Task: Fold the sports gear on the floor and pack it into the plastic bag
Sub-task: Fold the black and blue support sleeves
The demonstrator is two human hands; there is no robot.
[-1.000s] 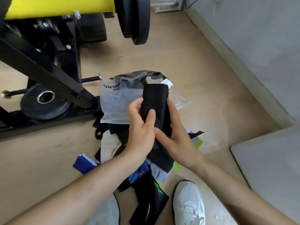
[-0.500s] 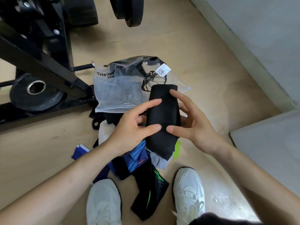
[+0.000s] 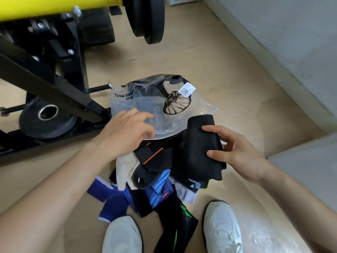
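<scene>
1. Since half a second earlier, the folded black sleeve had been released by the left hand and carried to the right, and the left hand had been moved up onto the plastic bag.
2. The sleeve was pinched in the right hand, thumb on the upper face and fingers behind, just beside the near right edge of the bag. It was probably held flat in that way so that the fold would not spring open before packing.
3. The left hand was laid with spread, slightly curled fingers on the near edge of the bag; nothing was seen to be gripped. It was judged that the mouth of the bag was being sought so that it could be opened for the sleeve.
4. The bag lay flat on the floor, partly over the pile, with dark items already visible through the clear film; its opening could not be made out.
5. The rest of the gear was left unfolded in a heap between the bag and the white shoes: a black strap with orange stitching, a cream cloth, blue pieces and a black piece with green stripes. The task was therefore judged to be at an early stage.
6. Beyond, a black and yellow weight machine stood to the left, with a weight plate on the floor beside the bag.
</scene>
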